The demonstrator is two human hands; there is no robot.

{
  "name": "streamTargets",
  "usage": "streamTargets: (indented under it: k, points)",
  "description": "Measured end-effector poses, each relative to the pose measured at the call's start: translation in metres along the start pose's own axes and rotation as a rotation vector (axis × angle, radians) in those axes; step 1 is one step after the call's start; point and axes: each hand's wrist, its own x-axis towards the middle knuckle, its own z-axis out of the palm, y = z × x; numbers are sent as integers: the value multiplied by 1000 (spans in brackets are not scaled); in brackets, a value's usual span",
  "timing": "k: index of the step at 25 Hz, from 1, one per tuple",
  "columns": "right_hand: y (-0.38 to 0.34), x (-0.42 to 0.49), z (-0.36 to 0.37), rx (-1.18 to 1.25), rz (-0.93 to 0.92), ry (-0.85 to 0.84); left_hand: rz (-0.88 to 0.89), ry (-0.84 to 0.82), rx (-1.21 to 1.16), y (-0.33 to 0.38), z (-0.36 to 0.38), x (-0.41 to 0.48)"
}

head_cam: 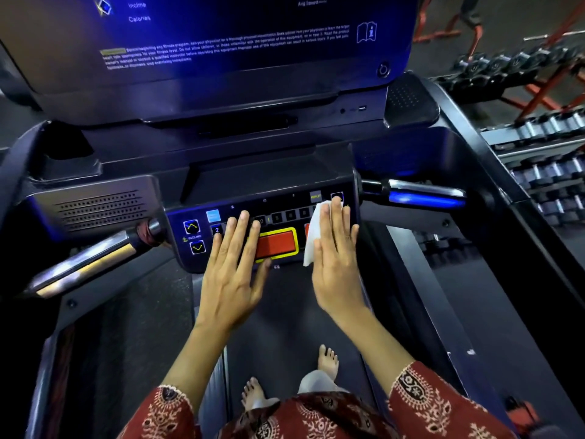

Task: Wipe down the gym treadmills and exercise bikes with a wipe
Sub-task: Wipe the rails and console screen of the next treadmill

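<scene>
I stand barefoot on the treadmill belt (285,315) with both hands laid on the control panel (285,201) below the big screen (221,33). My right hand (335,258) lies flat, fingers straight and close together, pressing the white wipe (311,239) against the right end of the panel. The wipe shows along the thumb side of my hand, from above the fingertips near the panel's top right corner down to its bottom edge. It covers part of a red button there. My left hand (234,264) is flat too, fingers spread and straight, holding nothing. It rests on the panel left of centre, with the fingertips reaching the row of small number keys and the palm hanging over the bottom edge. Between my hands sits the large red button with the yellow border (277,243), partly under my left fingers. The incline arrows (191,227) glow at the panel's left end, just beside my left hand. A shiny grip bar (85,264) juts out past the left end and another (421,193) past the right. A rack of dumbbells (544,172) stands off to the right of the treadmill.
</scene>
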Motion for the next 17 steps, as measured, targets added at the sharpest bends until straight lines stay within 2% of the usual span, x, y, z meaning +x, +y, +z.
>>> streamTargets:
  k: [1, 2, 5, 6, 10, 11, 14, 15, 17]
  points:
    - [-17, 0, 5, 56, 51, -6, -2, 1, -7, -3, -2, -2]
    - [-31, -2, 11, 89, 24, -35, -3, 0, -13, -6, -4, -4]
    - [-34, -17, 18, -23, -282, -138, 1, -5, -17, -19, -10, -10]
    - [-26, -18, 17, -90, -314, -121, -1, -3, -13, -25, -12, -13]
    - [-48, -15, 24, -35, -14, -7, -37, 17, 2, -44, -22, -24]
    - [-64, -17, 32, -32, -53, -25, -46, 20, 5, -50, -25, -27]
    - [-80, -30, 45, -149, -343, -149, -56, 21, 20, -65, -32, -34]
    - [-78, -30, 45, -212, -365, -156, -53, 20, 31, -71, -35, -35]
    - [-82, -25, 46, -290, -265, -109, -53, 21, 39, -80, -39, -35]
